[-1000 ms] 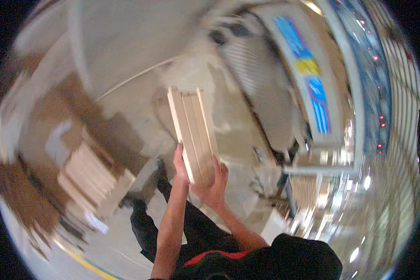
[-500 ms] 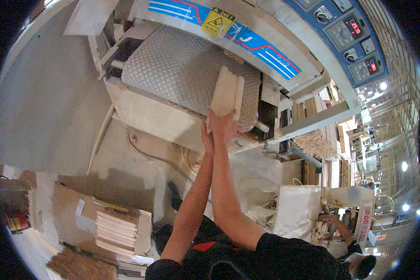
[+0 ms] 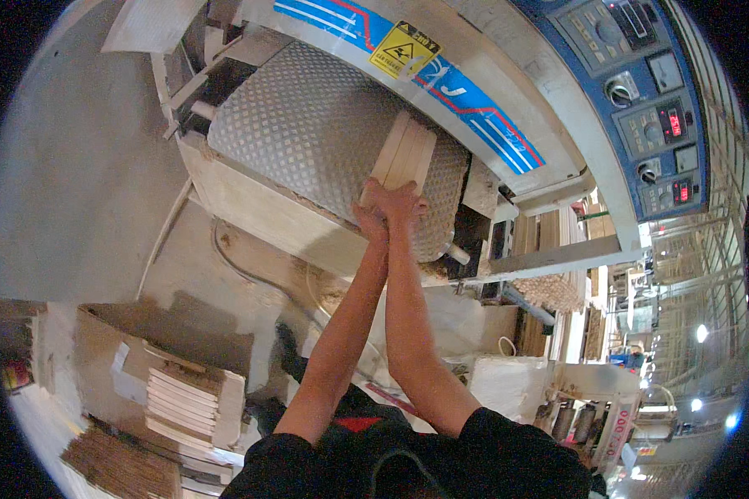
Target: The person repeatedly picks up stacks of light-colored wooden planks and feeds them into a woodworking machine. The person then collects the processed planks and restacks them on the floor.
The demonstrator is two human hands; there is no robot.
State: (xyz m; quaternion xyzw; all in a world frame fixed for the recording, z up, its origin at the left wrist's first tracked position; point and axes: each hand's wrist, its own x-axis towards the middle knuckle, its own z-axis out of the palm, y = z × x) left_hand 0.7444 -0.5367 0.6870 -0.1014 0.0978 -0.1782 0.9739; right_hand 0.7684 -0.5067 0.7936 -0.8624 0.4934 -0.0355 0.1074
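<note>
Pale wooden strips [image 3: 404,150] lie side by side on the grey textured conveyor belt [image 3: 300,125] of a large machine, their far ends toward the opening under its hood. Around their near end, my right hand [image 3: 401,205] is closed, its fingers at the right edge and its thumb across the top. My left hand [image 3: 372,218] is pressed against the near left corner of the strips, close against the right wrist. Its fingers are partly hidden behind the right hand. Both arms stretch forward over the belt's front edge.
A blue control panel [image 3: 641,108] with knobs and red displays is at upper right. A yellow warning sticker [image 3: 405,50] marks the hood. At lower left, stacked wooden strips [image 3: 181,403] sit by cardboard. More lumber [image 3: 553,291] is piled beyond the machine's right side.
The strips, staggered before, now lie more even at their far ends. Both hands have closed in around the near end. The view has shifted, and a co-worker at lower right is out of sight.
</note>
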